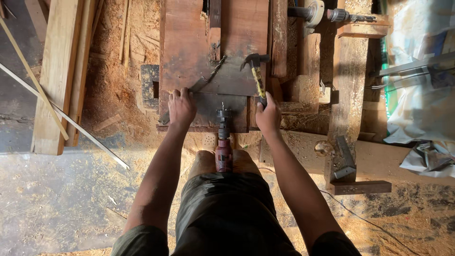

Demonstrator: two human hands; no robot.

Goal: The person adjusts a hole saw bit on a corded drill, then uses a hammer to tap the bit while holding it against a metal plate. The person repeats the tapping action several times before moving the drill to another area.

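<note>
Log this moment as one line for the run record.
left hand: flat on dark board | right hand: grips claw hammer | power drill: between knees | floor: sawdust

Around the one dark workboard (189,52) there are two hands, left (181,108) and right (268,117), one claw hammer (257,76) on it, one red drill (223,142) at its near edge, and two pale planks (59,71) to its left

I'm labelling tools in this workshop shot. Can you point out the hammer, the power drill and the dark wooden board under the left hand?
hammer (258,80): head view, on the yellow handle.
power drill (223,154): head view, on its red body.
dark wooden board (211,106): head view, on its bare face.
</note>
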